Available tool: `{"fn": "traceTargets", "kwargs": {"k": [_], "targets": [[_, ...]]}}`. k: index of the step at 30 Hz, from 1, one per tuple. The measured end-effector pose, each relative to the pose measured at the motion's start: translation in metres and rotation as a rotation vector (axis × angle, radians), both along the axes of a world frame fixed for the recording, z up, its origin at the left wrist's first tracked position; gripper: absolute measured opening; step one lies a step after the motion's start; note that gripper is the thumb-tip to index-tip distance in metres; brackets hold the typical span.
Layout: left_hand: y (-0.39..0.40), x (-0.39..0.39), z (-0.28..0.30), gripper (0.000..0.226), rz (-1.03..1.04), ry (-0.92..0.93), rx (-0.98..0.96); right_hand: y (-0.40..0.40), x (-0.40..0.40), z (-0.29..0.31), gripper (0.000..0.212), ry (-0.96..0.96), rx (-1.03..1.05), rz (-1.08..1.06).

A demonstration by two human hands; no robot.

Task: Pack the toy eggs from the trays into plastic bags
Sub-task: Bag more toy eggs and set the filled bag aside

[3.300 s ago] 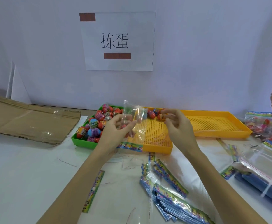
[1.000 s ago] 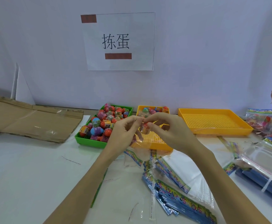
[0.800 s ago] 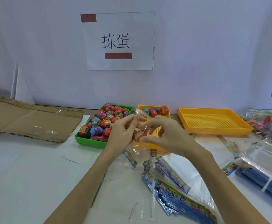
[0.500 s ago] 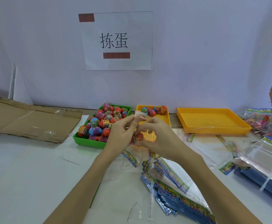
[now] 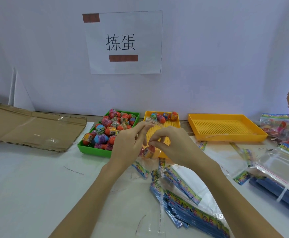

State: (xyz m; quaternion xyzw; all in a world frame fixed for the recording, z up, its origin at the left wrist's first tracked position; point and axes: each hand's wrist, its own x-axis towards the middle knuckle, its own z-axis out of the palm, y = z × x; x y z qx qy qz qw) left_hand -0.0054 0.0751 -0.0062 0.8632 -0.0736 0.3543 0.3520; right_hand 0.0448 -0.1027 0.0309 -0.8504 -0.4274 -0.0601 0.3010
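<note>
My left hand and my right hand meet above the table's middle and both pinch a clear plastic bag. An orange toy egg sits inside the bag between my hands. The bag's printed header strip hangs below. A green tray heaped with several toy eggs lies just left of my hands. Behind them a small yellow tray holds a few eggs at its far end.
A large yellow tray with nothing in it stands at the right. Filled bags lie at the far right, above clear sleeves on a blue stack. Flat bags lie near the front. Flattened cardboard covers the left.
Earlier the bag was held up open with nothing in it. An egg is now inside it, and both hands have dropped slightly and come together at the bag's top.
</note>
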Motion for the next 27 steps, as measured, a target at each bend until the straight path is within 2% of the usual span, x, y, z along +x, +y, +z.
{"fn": "traceTargets", "kwargs": {"k": [3,6,9,15,19,23,27], "targets": [[-0.001,0.001,0.0,0.035,-0.042,0.03,-0.096,0.0,-0.002,0.0,0.005,0.026,0.01,0.023],[0.0,0.002,0.001,0.034,-0.091,0.061,-0.178,0.001,-0.003,-0.001,0.014,0.059,-0.022,0.023],[-0.005,0.0,0.002,0.036,-0.138,0.073,-0.192,0.002,-0.003,-0.003,0.006,0.067,-0.03,-0.006],[-0.004,0.002,0.002,0.038,-0.122,0.108,-0.219,0.001,-0.005,-0.002,0.01,0.077,0.023,-0.01],[-0.001,0.002,0.01,0.051,-0.186,0.236,-0.379,-0.002,-0.003,0.001,0.012,0.006,0.093,-0.11],[0.011,0.002,0.013,0.045,-0.317,0.391,-0.517,-0.017,0.008,0.005,0.007,-0.051,0.156,-0.176],[0.013,0.003,0.011,0.047,-0.337,0.464,-0.606,-0.023,0.017,0.005,0.005,-0.077,0.181,-0.177]]}}
